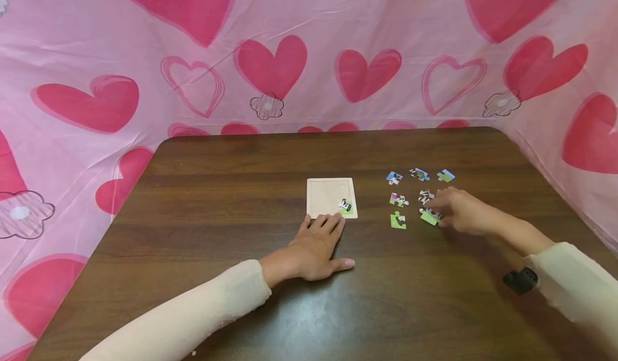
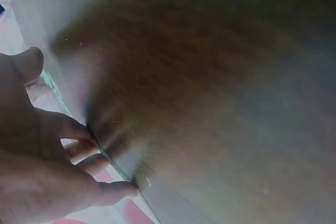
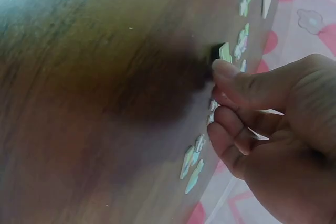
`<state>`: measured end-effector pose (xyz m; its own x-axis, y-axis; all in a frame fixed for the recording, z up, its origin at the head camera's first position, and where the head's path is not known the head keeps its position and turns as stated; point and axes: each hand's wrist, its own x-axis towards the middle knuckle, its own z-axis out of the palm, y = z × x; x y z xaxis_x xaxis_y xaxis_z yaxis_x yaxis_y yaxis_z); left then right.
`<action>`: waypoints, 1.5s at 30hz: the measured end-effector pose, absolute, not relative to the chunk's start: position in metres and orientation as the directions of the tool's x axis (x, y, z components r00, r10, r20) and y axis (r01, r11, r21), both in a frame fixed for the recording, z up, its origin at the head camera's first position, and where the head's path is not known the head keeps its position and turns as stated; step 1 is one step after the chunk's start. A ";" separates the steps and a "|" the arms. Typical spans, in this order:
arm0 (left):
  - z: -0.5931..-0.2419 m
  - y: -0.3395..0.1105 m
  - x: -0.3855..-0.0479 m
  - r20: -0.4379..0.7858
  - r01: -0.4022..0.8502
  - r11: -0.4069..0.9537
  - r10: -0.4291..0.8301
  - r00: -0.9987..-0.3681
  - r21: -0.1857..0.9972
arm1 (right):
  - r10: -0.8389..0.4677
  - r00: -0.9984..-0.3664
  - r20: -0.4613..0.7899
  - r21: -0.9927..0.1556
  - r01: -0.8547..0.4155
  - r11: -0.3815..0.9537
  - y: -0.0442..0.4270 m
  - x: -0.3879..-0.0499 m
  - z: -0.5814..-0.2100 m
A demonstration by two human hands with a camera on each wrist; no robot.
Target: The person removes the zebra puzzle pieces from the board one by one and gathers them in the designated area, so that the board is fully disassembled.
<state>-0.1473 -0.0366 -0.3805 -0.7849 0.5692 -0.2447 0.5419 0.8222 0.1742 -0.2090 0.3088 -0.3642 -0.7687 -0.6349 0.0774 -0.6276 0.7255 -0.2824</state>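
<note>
A square wooden puzzle tray lies on the table, with one green, black and white jigsaw piece in its lower right corner. My left hand rests flat, fingers spread, fingertips at the tray's near edge. To the right, my right hand pinches a green jigsaw piece between thumb and fingers. The right wrist view shows this piece at the thumb tip, tilted up with a dark shadow under it. The fingers partly hide it and a neighbouring piece.
Several loose pieces lie around the right hand: a blue one, a blue-green one, a corner one, a pink one and a green one. A pink heart-patterned cloth hangs behind the brown table.
</note>
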 end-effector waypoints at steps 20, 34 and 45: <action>-0.381 -0.037 -0.147 -0.260 0.535 0.824 0.566 -0.782 0.185 | -0.647 -0.737 0.194 -0.353 -0.668 0.655 0.243 -0.231 -0.354; -0.382 -0.036 -0.148 -0.254 0.546 0.819 0.573 -0.779 0.175 | -0.734 -0.655 0.179 -0.421 -0.726 0.544 0.173 -0.243 -0.371; -0.384 -0.037 -0.149 -0.267 0.549 0.821 0.571 -0.776 0.158 | -0.767 -0.634 0.093 -0.363 -0.739 0.567 0.162 -0.242 -0.379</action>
<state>-0.1491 -0.0365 -0.3840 -0.7763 0.5709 -0.2672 0.5492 0.8206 0.1578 -0.2420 0.1619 -0.3789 -0.6344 -0.7674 0.0930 -0.7393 0.5673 -0.3627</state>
